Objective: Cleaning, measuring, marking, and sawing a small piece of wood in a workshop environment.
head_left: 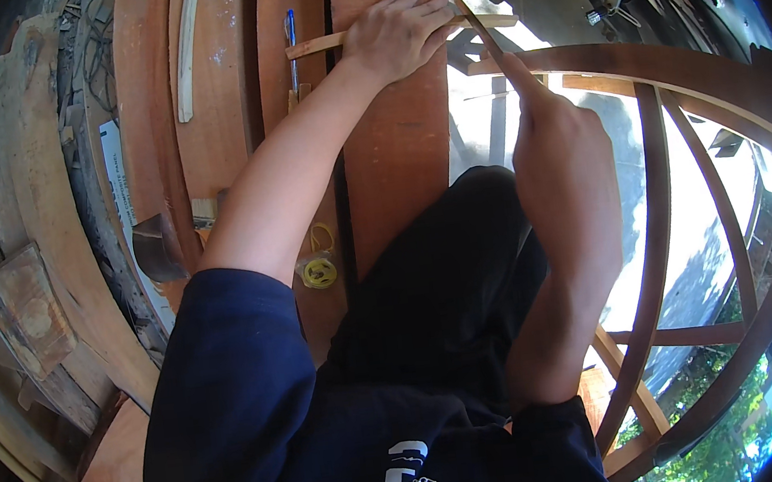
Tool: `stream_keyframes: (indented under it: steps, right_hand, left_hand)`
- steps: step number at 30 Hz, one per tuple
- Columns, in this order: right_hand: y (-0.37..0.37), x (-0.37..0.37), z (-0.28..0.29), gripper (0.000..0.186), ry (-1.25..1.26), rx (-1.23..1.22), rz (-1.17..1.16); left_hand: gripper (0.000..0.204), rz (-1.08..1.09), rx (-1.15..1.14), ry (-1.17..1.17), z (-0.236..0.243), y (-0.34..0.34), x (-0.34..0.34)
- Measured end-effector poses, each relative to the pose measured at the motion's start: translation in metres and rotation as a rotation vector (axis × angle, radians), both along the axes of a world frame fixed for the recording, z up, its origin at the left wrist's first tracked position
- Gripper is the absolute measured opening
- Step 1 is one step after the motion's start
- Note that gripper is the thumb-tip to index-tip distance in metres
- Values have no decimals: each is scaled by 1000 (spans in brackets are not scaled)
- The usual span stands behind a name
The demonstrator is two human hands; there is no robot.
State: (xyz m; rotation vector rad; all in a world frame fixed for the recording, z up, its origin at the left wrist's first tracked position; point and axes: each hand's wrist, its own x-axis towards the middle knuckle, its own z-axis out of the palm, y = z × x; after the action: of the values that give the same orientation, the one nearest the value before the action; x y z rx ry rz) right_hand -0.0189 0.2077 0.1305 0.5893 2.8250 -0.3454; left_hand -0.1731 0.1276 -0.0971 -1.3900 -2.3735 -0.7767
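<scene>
A thin wooden strip [312, 46] lies crosswise over the reddish-brown plank [399, 159], its right end jutting past the plank's edge. My left hand [389, 36] holds it down from above, fingers over the wood and thumb along the near side. In my closed right hand [564, 145] is a long narrow tool that looks like a handsaw [482, 32], viewed nearly edge-on. Its blade crosses the strip just beyond my left fingertips, off the plank's right edge. My fingers hide most of the saw's handle.
Left of the strip lies a blue pen [290, 29]. A yellow roll [319, 272] rests on a board beside my left forearm. Rough timber pieces [25, 168] crowd the far left. At right stands a curved wooden frame [659, 210] with several bars, close to my right arm.
</scene>
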Motion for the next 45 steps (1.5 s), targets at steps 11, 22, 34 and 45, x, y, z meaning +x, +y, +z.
stream_keyframes:
  steps: [11, 22, 34, 45]
  right_hand:
    - [19, -3, -32, 43, 215, 11, 105]
    - [10, -30, -18, 40, 140, 107, 79]
    - [12, -24, -4, 42, 110, 63, 79]
    - [42, -30, -71, 35, 122, 17, 126]
  left_hand:
    - [33, 19, -14, 63, -3, 3, -2]
    - [38, 56, -81, 46, -7, 2, -2]
    - [36, 65, -65, -2, -8, 2, -1]
    - [37, -27, 10, 94, 2, -1, 1]
